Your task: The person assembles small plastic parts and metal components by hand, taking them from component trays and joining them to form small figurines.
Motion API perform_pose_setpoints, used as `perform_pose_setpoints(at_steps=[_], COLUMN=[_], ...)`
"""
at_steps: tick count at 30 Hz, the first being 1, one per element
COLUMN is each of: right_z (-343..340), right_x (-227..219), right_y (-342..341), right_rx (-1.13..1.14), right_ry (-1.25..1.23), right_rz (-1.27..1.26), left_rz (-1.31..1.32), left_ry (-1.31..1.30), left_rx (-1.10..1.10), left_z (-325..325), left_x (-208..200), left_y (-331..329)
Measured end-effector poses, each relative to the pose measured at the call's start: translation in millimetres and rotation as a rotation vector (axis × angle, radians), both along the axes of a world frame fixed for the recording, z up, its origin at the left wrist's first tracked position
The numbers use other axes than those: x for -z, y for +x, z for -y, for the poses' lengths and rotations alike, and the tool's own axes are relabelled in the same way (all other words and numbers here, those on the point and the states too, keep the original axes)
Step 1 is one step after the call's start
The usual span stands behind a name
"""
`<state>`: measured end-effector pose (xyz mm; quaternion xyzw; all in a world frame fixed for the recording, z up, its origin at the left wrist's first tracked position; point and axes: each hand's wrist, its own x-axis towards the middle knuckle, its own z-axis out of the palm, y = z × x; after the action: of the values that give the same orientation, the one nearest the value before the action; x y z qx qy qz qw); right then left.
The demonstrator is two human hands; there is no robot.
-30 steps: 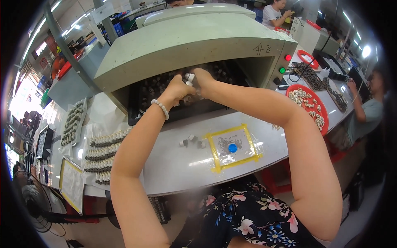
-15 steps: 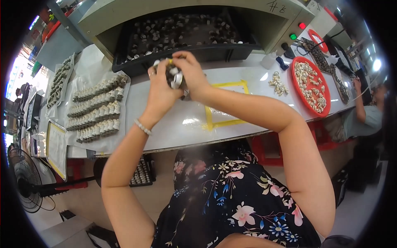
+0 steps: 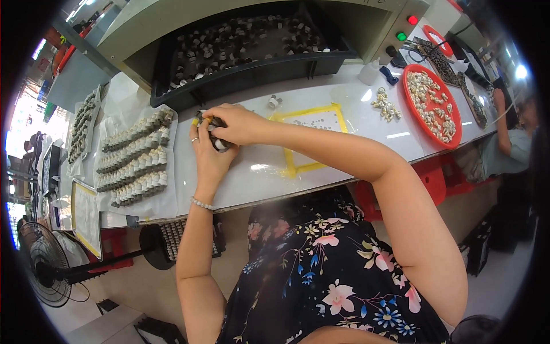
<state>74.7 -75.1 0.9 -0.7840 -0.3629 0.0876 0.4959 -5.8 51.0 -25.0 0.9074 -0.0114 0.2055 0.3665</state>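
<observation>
At the front of the black tray (image 3: 252,67), my two hands are cupped together over the white table. My left hand (image 3: 211,161) is closed round a cluster of small dark-and-white cylindrical pieces (image 3: 219,143). From above and the right, my right hand (image 3: 243,124) curls its fingers over the same cluster, so most of it is hidden. Similar pieces lie loose in the tray. A small group of them (image 3: 275,102) rests on the table right of my hands. Left of my hands, rows of cream-and-dark pieces (image 3: 133,157) stand on white paper.
Yellow tape (image 3: 342,117) frames a dotted rectangle on the table. Further right are a pile of shiny pale pieces (image 3: 385,105), a red round tray (image 3: 456,129) of similar ones, and a white bottle (image 3: 369,72). A grey machine housing overhangs the black tray. Another person (image 3: 504,149) works at far right.
Both hands have moved left and down, away from the tray's front wall, with the cluster between them. The small group on the table has come into sight behind them.
</observation>
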Motion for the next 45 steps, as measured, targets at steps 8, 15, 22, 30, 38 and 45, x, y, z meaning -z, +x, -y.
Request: perform_pose_setpoints(at_steps=[8,15,22,30,38,45], right_z=[75.1,24.4,105.5,342.5,565.8,665.4], right_x=[4.0,25.4,-11.3,-4.3,3.2,40.5], right_y=[8.1,-12.2,-26.7,-40.4,-40.0,-50.9], right_rx=[0.26,0.097,0.207,1.08,1.74,1.734], right_ry=[-0.19,-0.164,-0.003,-0.372,-0.968,-0.649], right_rz=[0.118,0.095,0.149,0.577,0.152,-0.3], left_rz=[-0.187,-0.121,0.123,0.153,0.008,-0.042], left_ry=[-0.055,0.077,-0.02,0.288,0.304,0.291], left_rx=[0.044,-0.087,0.598,1.09,1.002,0.992], left_z=[5.5,4.1,77.0,127.1,128.6,146.0], left_x=[-10.6,-7.3,-155.5,-200.5,-176.4,-172.4], left_y=[-14.0,-29.6,-65.9,-51.4,-45.5,-39.0])
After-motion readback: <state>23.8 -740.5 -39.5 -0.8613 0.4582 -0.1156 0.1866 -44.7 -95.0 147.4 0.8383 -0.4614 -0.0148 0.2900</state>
